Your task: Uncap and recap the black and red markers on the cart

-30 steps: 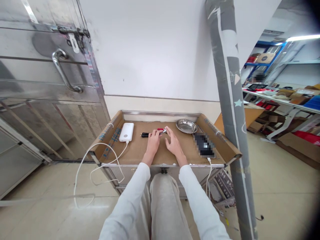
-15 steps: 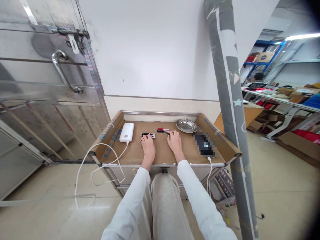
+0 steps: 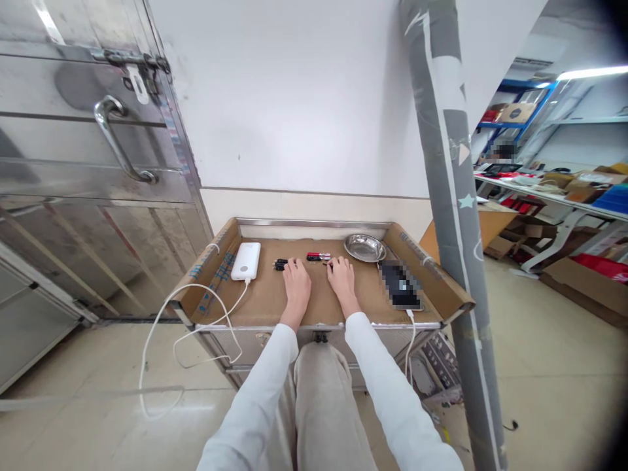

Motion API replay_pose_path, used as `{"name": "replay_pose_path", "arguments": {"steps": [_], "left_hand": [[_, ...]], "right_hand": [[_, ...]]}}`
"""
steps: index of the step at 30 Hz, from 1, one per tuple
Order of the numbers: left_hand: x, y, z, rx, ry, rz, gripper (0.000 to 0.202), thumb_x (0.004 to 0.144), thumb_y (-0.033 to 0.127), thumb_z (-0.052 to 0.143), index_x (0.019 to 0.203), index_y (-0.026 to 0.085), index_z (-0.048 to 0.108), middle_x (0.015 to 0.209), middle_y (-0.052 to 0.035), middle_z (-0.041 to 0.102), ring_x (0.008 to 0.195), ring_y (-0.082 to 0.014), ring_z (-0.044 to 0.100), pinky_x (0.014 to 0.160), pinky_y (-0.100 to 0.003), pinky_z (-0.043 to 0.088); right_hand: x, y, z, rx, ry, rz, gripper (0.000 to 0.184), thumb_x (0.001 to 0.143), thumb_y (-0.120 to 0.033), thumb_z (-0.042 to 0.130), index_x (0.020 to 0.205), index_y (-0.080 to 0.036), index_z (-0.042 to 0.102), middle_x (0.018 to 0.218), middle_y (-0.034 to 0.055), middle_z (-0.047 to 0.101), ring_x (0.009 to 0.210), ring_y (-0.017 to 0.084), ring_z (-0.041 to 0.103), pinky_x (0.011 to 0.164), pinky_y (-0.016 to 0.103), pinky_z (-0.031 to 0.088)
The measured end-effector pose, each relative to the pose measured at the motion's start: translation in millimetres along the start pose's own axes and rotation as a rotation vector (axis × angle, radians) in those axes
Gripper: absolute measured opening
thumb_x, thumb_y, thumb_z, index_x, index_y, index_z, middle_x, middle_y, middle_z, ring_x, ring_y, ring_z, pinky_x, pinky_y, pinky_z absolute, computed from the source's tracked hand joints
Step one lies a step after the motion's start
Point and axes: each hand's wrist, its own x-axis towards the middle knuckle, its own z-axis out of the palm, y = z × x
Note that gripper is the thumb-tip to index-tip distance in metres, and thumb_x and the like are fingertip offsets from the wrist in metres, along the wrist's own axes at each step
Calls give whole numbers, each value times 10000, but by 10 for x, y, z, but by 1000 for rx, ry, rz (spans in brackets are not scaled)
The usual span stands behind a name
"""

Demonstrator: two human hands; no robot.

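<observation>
My left hand (image 3: 297,285) lies palm down on the cardboard-lined cart top (image 3: 265,294), its fingertips on a group of black batteries (image 3: 280,264). My right hand (image 3: 341,280) rests flat beside it, fingertips touching red-and-black batteries (image 3: 318,257). Both hands have their fingers stretched out and grip nothing. White sleeves cover both forearms.
A white power bank (image 3: 246,260) with a looping white cable (image 3: 193,320) lies at the left. A steel dish (image 3: 364,247) and a dark blurred device (image 3: 401,285) sit at the right. A grey wrapped pillar (image 3: 451,196) stands right of the cart; a metal door (image 3: 93,150) left.
My left hand let go of the red batteries and slid left onto the black ones. My right hand moved forward to the red batteries. The two groups now lie apart.
</observation>
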Motion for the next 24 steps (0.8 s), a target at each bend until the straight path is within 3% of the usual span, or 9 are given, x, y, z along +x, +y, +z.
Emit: {"name": "replay_pose_path", "arguments": {"steps": [4,13,18,24], "left_hand": [[66,161,94,-6,-65,185,321,878,59,341,1129,92,539,1120,-157,561,1028,-262,523,883,-377,424],[236,180,330,-52,-101,175,267,910,87,345,1039,112,577,1066,-142,600,1025,-263,533,892,-399,413],[261,143,399,-232,-157,265,208,921,119,387,975,144,586,1028,-111,606,990,-228,556,889,-383,419],[272,119,395,-429,-206,303,233,904,77,385,1028,135,574,1040,-113,623,1002,-213,559,900,-364,444]], "right_hand": [[6,10,1,1,-4,13,243,945,-185,374,994,-165,611,1015,109,611,960,211,513,816,314,340],[-6,19,-21,28,-4,15,234,948,-199,384,998,-175,611,1012,100,614,963,214,518,806,314,338],[0,34,-17,49,-41,-18,227,948,-208,395,1015,-194,612,1012,93,623,964,212,522,819,317,334],[0,56,13,65,-60,-63,279,934,-145,366,1068,-194,605,1065,96,636,973,217,526,842,329,331]]}}
